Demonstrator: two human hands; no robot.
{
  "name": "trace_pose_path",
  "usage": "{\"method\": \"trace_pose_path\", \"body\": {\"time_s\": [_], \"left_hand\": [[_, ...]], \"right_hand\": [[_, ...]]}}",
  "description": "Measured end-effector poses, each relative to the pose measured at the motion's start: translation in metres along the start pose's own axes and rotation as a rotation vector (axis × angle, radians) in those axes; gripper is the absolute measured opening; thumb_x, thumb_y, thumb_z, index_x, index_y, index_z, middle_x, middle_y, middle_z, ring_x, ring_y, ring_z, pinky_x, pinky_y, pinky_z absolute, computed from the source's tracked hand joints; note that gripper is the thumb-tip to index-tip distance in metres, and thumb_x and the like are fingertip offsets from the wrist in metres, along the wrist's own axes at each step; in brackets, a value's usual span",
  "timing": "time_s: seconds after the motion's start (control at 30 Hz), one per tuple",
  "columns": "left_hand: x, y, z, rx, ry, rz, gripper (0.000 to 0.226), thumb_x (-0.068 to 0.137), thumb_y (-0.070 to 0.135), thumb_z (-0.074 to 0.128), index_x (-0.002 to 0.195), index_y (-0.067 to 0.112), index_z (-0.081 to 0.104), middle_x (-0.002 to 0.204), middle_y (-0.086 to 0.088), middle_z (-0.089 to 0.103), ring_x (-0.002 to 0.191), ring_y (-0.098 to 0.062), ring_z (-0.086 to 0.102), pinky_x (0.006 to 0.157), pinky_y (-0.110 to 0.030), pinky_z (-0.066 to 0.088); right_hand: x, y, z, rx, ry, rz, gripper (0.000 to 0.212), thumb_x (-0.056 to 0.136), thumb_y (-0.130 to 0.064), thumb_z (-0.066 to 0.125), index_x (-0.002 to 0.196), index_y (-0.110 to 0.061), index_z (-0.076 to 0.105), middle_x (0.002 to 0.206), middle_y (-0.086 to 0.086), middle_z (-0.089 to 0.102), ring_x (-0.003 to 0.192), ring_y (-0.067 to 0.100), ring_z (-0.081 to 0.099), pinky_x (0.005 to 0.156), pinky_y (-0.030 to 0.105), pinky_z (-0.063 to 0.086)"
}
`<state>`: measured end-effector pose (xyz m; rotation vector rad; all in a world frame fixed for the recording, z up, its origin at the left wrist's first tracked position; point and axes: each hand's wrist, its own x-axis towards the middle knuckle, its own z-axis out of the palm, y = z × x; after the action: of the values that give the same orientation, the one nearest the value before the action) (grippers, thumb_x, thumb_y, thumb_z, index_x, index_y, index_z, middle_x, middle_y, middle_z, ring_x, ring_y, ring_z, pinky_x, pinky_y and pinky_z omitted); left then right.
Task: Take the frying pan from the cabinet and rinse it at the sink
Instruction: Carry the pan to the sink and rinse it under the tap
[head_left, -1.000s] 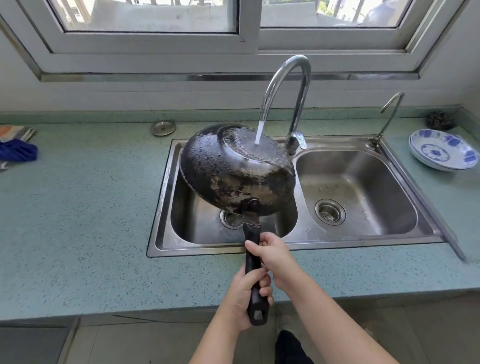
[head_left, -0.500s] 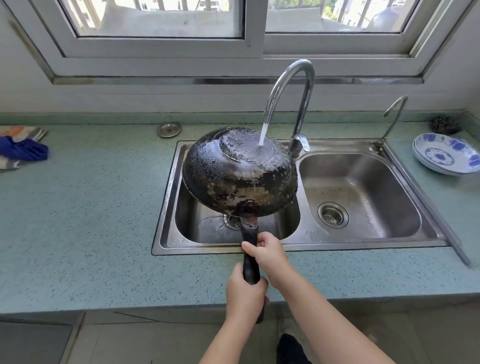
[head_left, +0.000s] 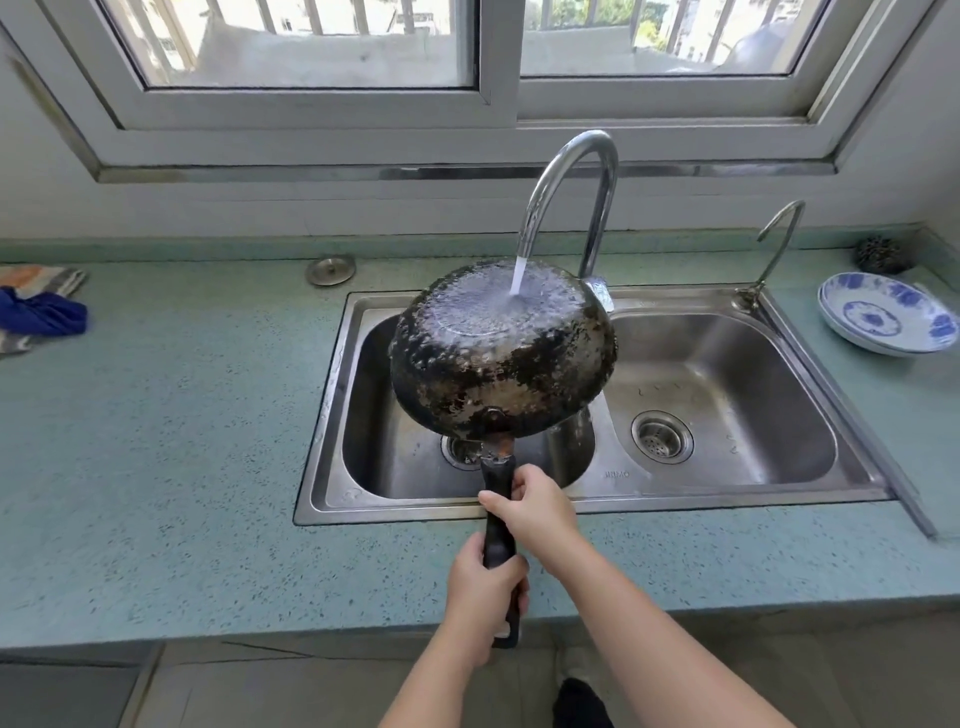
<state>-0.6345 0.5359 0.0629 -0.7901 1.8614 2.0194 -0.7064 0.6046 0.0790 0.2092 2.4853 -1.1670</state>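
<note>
A black, worn frying pan (head_left: 498, 364) hangs upside down over the left basin of the steel double sink (head_left: 332, 415). Water runs from the tall curved faucet (head_left: 576, 176) onto the pan's underside and spreads across it. Both hands hold the black handle (head_left: 497, 525). My right hand (head_left: 535, 512) grips it near the pan. My left hand (head_left: 480, 587) grips it lower, near the handle's end. The pan's inside faces down and is hidden.
A blue-and-white dish (head_left: 885, 319) and a dark scourer (head_left: 880, 254) sit on the counter right of the sink. A small second tap (head_left: 774, 249) stands at the right basin. A metal sink plug (head_left: 331, 270) lies behind the sink, and cloths (head_left: 39, 306) lie far left.
The pan has tilted flatter under the stream, so water now spreads across most of its underside. My left hand turned on the handle; both hands kept their hold.
</note>
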Motion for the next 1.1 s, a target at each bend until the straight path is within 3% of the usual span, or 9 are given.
{"method": "trace_pose_path", "body": {"time_s": [0.2, 0.5, 0.7, 0.93, 1.1], "left_hand": [[0.002, -0.005, -0.004, -0.023, 0.016, 0.010, 0.014, 0.081, -0.009, 0.050, 0.083, 0.004, 0.049, 0.051, -0.009, 0.046, 0.033, -0.015, 0.041, 0.035, -0.021, 0.034], [0.007, -0.013, -0.006, 0.082, 0.144, 0.078, 0.013, 0.077, -0.002, 0.057, 0.073, 0.007, 0.048, 0.049, -0.006, 0.050, 0.031, -0.014, 0.046, 0.037, -0.023, 0.037], [0.011, -0.006, -0.005, 0.086, 0.126, 0.045, 0.016, 0.080, -0.001, 0.055, 0.072, 0.009, 0.046, 0.048, -0.006, 0.049, 0.030, -0.014, 0.046, 0.036, -0.021, 0.035], [0.009, 0.002, 0.004, 0.044, 0.101, 0.061, 0.013, 0.082, -0.003, 0.053, 0.077, 0.008, 0.049, 0.048, -0.006, 0.048, 0.030, -0.012, 0.044, 0.034, -0.021, 0.033], [0.008, 0.003, 0.003, 0.040, 0.099, 0.053, 0.016, 0.083, -0.003, 0.053, 0.073, 0.010, 0.048, 0.047, -0.004, 0.049, 0.029, -0.009, 0.044, 0.035, -0.021, 0.035]], "right_hand": [[0.000, -0.004, 0.002, -0.047, -0.017, -0.012, 0.028, 0.081, -0.039, 0.063, 0.085, -0.018, 0.046, 0.070, -0.011, 0.046, 0.078, 0.016, 0.050, 0.060, 0.026, 0.033], [0.006, -0.003, 0.010, 0.013, -0.095, -0.022, 0.027, 0.081, -0.035, 0.064, 0.085, -0.015, 0.047, 0.070, -0.009, 0.045, 0.079, 0.017, 0.049, 0.070, 0.031, 0.039], [0.012, -0.007, 0.008, -0.018, -0.087, -0.024, 0.026, 0.081, -0.036, 0.064, 0.086, -0.018, 0.046, 0.069, -0.012, 0.046, 0.081, 0.016, 0.050, 0.070, 0.029, 0.037], [0.014, -0.006, 0.000, -0.030, -0.088, -0.023, 0.026, 0.082, -0.037, 0.063, 0.090, -0.019, 0.047, 0.088, -0.004, 0.055, 0.086, 0.017, 0.053, 0.073, 0.028, 0.038], [0.014, -0.006, 0.000, -0.039, -0.091, -0.027, 0.025, 0.082, -0.038, 0.062, 0.091, -0.020, 0.046, 0.085, -0.006, 0.053, 0.085, 0.016, 0.051, 0.073, 0.028, 0.037]]}}
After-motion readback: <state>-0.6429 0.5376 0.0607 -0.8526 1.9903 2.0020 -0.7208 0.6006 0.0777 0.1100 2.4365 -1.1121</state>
